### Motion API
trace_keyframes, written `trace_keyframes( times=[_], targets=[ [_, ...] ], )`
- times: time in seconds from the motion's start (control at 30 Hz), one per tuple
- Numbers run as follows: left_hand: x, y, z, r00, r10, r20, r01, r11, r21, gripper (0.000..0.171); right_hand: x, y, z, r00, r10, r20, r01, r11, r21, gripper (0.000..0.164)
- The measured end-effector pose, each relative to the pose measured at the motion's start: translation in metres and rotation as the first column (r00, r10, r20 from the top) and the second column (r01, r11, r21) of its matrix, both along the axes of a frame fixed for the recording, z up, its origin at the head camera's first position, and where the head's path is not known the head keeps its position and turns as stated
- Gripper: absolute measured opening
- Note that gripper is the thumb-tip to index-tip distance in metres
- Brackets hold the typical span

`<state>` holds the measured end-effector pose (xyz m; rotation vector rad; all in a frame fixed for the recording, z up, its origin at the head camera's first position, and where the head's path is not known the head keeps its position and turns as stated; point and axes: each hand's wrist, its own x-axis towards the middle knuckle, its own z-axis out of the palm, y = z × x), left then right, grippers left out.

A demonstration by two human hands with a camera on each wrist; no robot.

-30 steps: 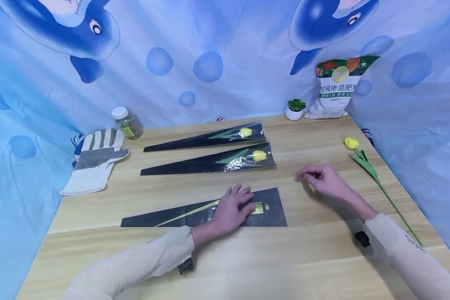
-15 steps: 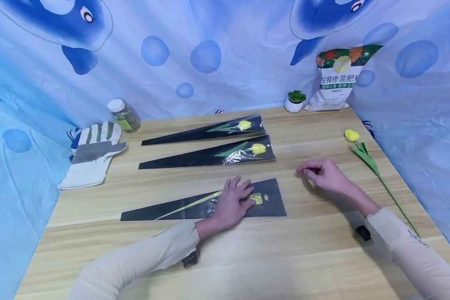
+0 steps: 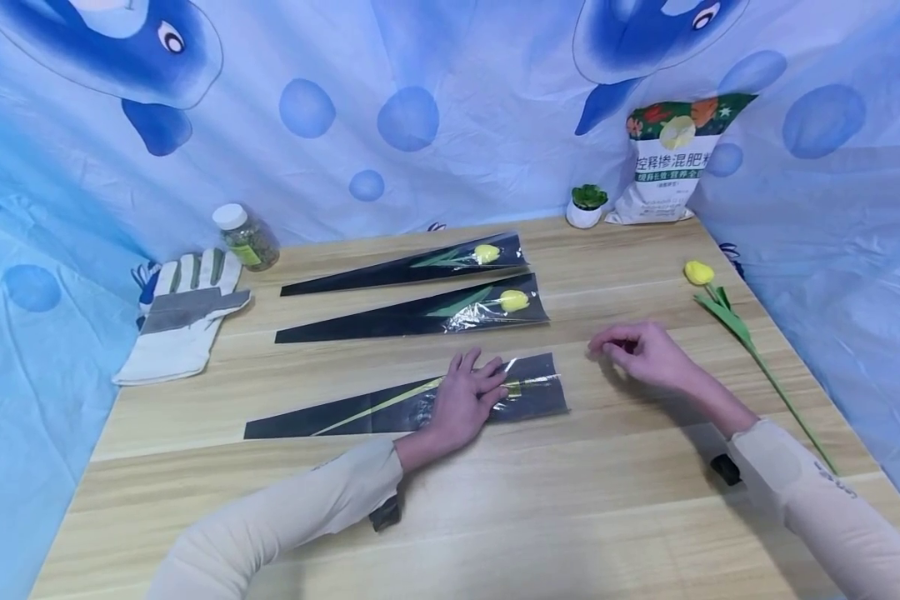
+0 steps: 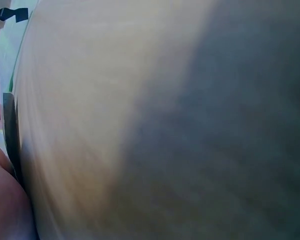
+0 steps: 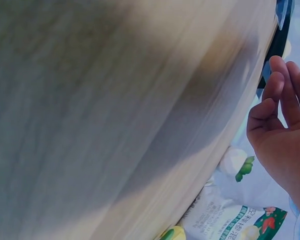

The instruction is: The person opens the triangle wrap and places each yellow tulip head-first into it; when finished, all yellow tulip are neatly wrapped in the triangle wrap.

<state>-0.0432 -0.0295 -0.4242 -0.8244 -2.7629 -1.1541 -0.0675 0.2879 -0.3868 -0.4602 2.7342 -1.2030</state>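
A tapered black flower sleeve [image 3: 307, 421] with a clear front and a pale yellow stripe lies flat on the table. My left hand [image 3: 461, 400] rests on it with fingers spread, covering part of its middle. Light glints off the film at the sleeve's wide right end. Right of that end, my right hand [image 3: 645, 354] is held over the table, fingers loosely bent; the right wrist view shows nothing in the hand [image 5: 285, 110]. Farther right lies a single yellow tulip [image 3: 699, 272] with a long green stem.
Two filled sleeves, a nearer one [image 3: 345, 329] and a farther one [image 3: 345, 279], each hold a yellow tulip. A work glove [image 3: 183, 317] and a lidded jar [image 3: 247, 240] are at back left. A small potted plant [image 3: 587, 208] and a fertilizer bag [image 3: 663, 171] stand at back right.
The sleeve's wide right end now shows bright glints and a slightly curved edge, where it looked flat and dull before. Both hands stay nearly in place; the head view has shifted slightly.
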Motion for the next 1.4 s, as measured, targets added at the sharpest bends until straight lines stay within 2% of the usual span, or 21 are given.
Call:
trace_keyframes(
  times=[0.13, 0.23, 0.4, 0.5, 0.63, 0.73, 0.9, 1.07, 1.33, 1.4],
  targets=[
    [-0.001, -0.001, -0.003, 1.0, 0.017, -0.001, -0.017, 0.99, 0.142, 0.024, 0.001, -0.001, 0.001, 1.0, 0.003, 0.007, -0.003, 1.0, -0.01, 0.019],
    [-0.004, -0.001, -0.005, 1.0, 0.027, -0.007, -0.024, 0.968, 0.249, 0.023, 0.002, 0.0, 0.003, 0.999, 0.002, 0.032, -0.001, 1.0, -0.015, 0.019],
    [-0.008, -0.001, -0.003, 0.999, 0.049, -0.016, -0.041, 0.941, 0.337, 0.023, 0.0, 0.01, 0.011, 1.0, 0.001, -0.01, -0.002, 1.0, -0.021, 0.018],
    [-0.011, 0.0, -0.001, 0.997, 0.074, -0.032, -0.058, 0.936, 0.348, 0.023, 0.0, 0.024, 0.02, 0.995, 0.01, -0.097, -0.01, 1.0, -0.005, 0.017],
    [-0.013, 0.0, 0.0, 0.991, 0.105, -0.078, -0.07, 0.929, 0.363, 0.021, 0.001, 0.048, 0.034, 0.979, -0.006, -0.202, 0.018, 0.998, 0.053, 0.016],
    [-0.015, 0.0, 0.001, 0.989, 0.115, -0.09, -0.073, 0.924, 0.375, 0.02, 0.001, 0.069, 0.042, 0.969, -0.062, -0.238, 0.082, 0.994, 0.077, 0.015],
    [-0.017, -0.001, 0.002, 0.988, 0.11, -0.105, -0.063, 0.923, 0.38, 0.022, 0.004, 0.103, 0.049, 0.961, -0.165, -0.223, 0.192, 0.976, 0.106, 0.012],
    [-0.02, -0.003, 0.002, 0.991, 0.099, -0.094, -0.057, 0.924, 0.378, 0.021, 0.008, 0.125, 0.048, 0.958, -0.236, -0.162, 0.262, 0.951, 0.165, 0.02],
    [-0.023, -0.005, 0.002, 0.992, 0.075, -0.103, -0.034, 0.935, 0.352, 0.023, 0.014, 0.149, 0.043, 0.948, -0.305, -0.094, 0.319, 0.921, 0.224, 0.026],
    [-0.023, -0.005, 0.002, 0.993, 0.067, -0.102, -0.026, 0.935, 0.353, 0.023, 0.015, 0.156, 0.043, 0.942, -0.329, -0.073, 0.336, 0.905, 0.259, 0.028]
  ],
)
